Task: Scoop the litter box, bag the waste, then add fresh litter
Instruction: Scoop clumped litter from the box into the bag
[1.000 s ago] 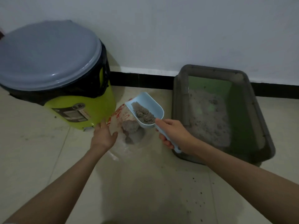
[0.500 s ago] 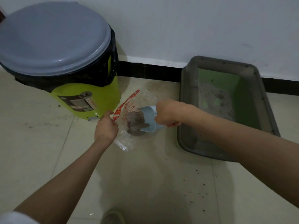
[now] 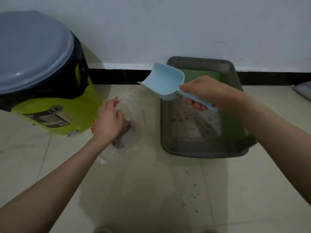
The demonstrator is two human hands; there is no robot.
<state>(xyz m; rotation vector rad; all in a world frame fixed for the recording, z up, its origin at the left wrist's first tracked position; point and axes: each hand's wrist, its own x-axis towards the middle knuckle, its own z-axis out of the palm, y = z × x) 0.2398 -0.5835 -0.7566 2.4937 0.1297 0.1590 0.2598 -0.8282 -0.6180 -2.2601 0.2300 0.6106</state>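
We are mid-scooping: our right hand point(image 3: 204, 93) grips the empty scoop point(image 3: 164, 81) above the litter box point(image 3: 202, 148), our left hand point(image 3: 108, 121) rests with slack fingers on the bag point(image 3: 134, 115) left of it, so next we dig again

We look down from head height, close over our hands, facing the wall point(image 3: 168, 27) beyond the fingertips; one view only.

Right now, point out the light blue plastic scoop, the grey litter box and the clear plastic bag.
light blue plastic scoop point(image 3: 164, 82), head view, inside of bowl.
grey litter box point(image 3: 200, 59), head view, far rim.
clear plastic bag point(image 3: 136, 115), head view, right wall.
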